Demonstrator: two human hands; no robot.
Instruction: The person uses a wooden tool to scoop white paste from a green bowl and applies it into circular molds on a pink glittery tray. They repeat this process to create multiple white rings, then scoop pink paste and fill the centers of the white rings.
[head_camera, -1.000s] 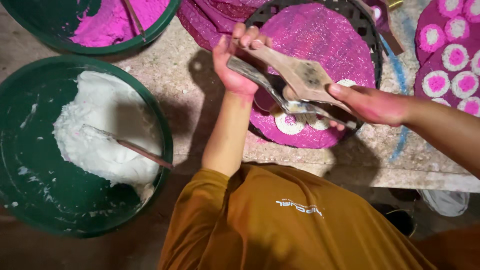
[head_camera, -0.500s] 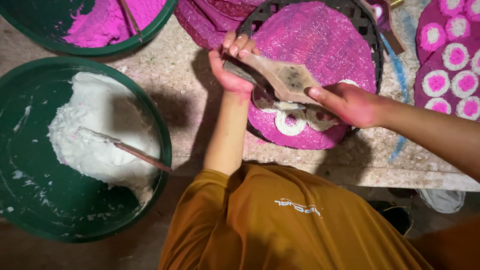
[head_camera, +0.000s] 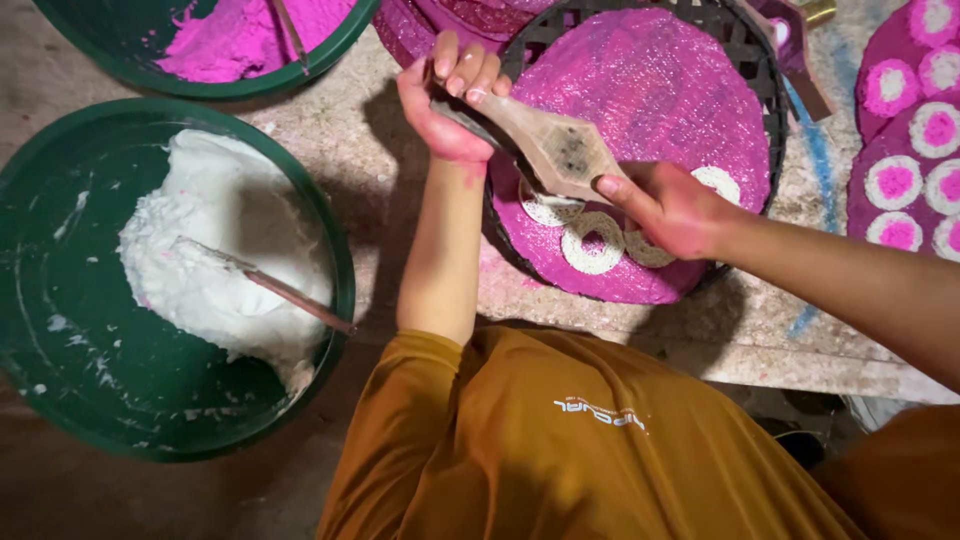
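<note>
Overhead, left hand (head_camera: 445, 95) gripped the wooden mould (head_camera: 555, 145) handle, fingers curled tight; right hand (head_camera: 675, 210) pinched its tip, steadying it above the pink tray (head_camera: 650, 90).

A green basin (head_camera: 60, 400) holds white paste (head_camera: 215, 250) with a stick (head_camera: 270, 285) in it; another green basin (head_camera: 150, 70) holds pink paste (head_camera: 235, 40) on the stone tabletop (head_camera: 330, 110).

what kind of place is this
Probably a small handmade food or craft workshop: green tubs of white paste and pink paste, a wooden mould in both hands, and ring shapes on a pink-covered basket tray.
</note>
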